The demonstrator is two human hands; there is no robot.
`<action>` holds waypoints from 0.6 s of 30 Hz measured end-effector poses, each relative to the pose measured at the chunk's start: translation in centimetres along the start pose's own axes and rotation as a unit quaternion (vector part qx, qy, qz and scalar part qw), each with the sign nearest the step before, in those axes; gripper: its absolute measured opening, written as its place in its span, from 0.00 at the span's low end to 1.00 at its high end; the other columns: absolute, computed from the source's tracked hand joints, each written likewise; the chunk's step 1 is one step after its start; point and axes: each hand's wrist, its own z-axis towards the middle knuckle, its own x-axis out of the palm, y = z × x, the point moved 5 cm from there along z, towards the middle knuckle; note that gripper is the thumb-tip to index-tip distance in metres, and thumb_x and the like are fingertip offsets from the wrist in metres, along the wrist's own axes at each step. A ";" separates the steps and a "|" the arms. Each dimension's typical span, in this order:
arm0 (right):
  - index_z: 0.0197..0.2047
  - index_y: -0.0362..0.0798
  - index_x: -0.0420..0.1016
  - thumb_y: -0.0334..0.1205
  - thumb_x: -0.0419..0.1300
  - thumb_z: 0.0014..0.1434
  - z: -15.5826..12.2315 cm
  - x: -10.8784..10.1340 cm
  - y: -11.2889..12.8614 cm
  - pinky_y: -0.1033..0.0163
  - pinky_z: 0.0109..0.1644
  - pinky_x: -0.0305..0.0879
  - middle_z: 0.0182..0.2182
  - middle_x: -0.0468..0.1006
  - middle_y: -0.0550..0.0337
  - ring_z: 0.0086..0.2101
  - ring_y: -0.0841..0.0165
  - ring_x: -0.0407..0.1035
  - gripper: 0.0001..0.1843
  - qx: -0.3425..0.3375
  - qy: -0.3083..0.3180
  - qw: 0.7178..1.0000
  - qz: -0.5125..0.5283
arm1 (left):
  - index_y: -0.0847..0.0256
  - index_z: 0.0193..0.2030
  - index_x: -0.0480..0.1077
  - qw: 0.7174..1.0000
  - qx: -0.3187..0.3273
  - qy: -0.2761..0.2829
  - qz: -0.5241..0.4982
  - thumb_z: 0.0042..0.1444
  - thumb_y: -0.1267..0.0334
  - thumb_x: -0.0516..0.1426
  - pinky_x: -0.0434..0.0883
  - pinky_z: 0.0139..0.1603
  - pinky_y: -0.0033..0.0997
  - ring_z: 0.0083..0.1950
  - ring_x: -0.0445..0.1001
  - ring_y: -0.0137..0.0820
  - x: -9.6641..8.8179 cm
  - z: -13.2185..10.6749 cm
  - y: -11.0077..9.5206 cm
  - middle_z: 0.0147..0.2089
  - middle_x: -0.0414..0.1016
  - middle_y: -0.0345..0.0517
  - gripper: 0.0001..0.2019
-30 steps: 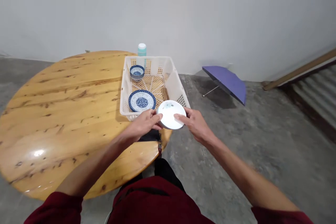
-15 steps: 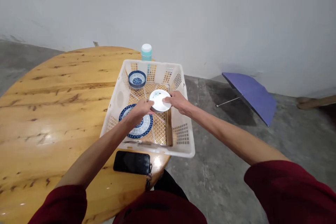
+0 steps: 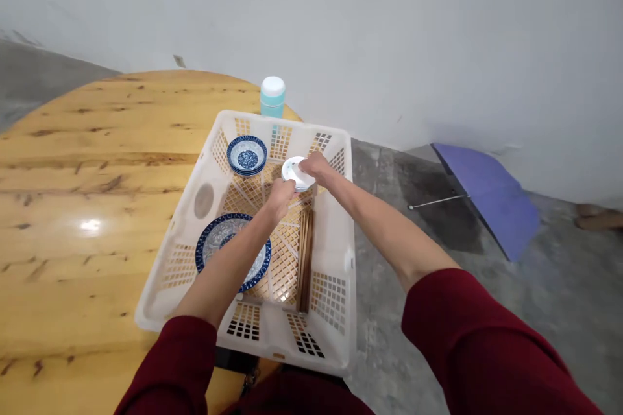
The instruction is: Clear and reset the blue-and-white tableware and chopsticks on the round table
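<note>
Between my two hands is a small stack of white saucers (image 3: 296, 172), at the far right part of a white plastic basket (image 3: 195, 202). My left hand (image 3: 282, 198) grips the near left rim. On the right rim, my right hand (image 3: 316, 166) is closed with its thumb over the top saucer. Blue-patterned bowls (image 3: 246, 154) are stacked in the basket's far left corner. A large blue-rimmed plate (image 3: 209, 243) lies nearer, partly hidden by my left forearm. Along the right side rests a bundle of wooden chopsticks (image 3: 304, 259).
The basket stands on a wooden table (image 3: 97, 201), at its right edge. Behind the basket is a turquoise bottle (image 3: 272, 97) with a white lid. A dark phone (image 3: 233, 360) is partly covered by the basket. An open purple umbrella (image 3: 491, 194) lies on the concrete floor.
The saucers have moved away from me and down, towards the basket's far right corner, with both hands still on them. My view has come closer to the basket, which now covers more of the phone.
</note>
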 end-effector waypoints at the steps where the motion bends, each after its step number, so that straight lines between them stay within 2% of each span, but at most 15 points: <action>1: 0.48 0.41 0.77 0.29 0.60 0.51 0.6 0.1 0.0 0.59 0.43 0.70 0.42 0.80 0.46 0.42 0.58 0.75 0.19 0.006 -0.002 1.000 -0.009 | 0.69 0.54 0.73 1.000 -0.007 -0.008 -0.004 0.52 0.76 0.56 0.77 0.55 0.37 0.57 0.78 0.41 0.3 0.3 0.2 0.57 0.79 0.60 0.21; 4: 0.51 0.41 0.77 0.31 0.61 0.52 1.9 0.4 -0.1 0.56 0.48 0.71 0.45 0.80 0.43 0.46 0.54 0.76 0.22 0.023 -0.007 0.999 -0.025 | 0.68 0.53 0.73 0.999 -0.025 -0.021 -0.006 0.52 0.76 0.55 0.76 0.54 0.35 0.59 0.77 0.41 0.9 1.2 0.8 0.59 0.78 0.61 0.20; 8: 0.52 0.42 0.77 0.31 0.63 0.50 2.9 0.9 -0.2 0.57 0.48 0.72 0.47 0.80 0.42 0.49 0.53 0.76 0.23 0.043 -0.022 0.999 -0.024 | 0.66 0.55 0.72 0.999 -0.034 -0.033 -0.002 0.53 0.76 0.55 0.76 0.54 0.33 0.60 0.76 0.40 1.1 2.3 1.4 0.60 0.77 0.58 0.21; 14: 0.53 0.40 0.77 0.30 0.63 0.50 4.1 2.3 -1.0 0.55 0.49 0.73 0.49 0.80 0.39 0.49 0.51 0.77 0.24 0.056 -0.021 0.998 -0.003 | 0.65 0.48 0.74 0.999 -0.038 -0.036 0.015 0.52 0.75 0.56 0.76 0.48 0.27 0.56 0.78 0.36 1.0 3.1 2.2 0.55 0.79 0.55 0.16; 18: 0.52 0.40 0.77 0.30 0.63 0.50 4.4 2.6 -1.2 0.54 0.48 0.73 0.48 0.81 0.37 0.49 0.50 0.77 0.23 0.047 -0.027 0.998 -0.010 | 0.65 0.48 0.74 0.998 -0.037 -0.045 0.031 0.51 0.73 0.57 0.75 0.46 0.27 0.52 0.79 0.35 0.8 3.6 2.6 0.48 0.81 0.53 0.16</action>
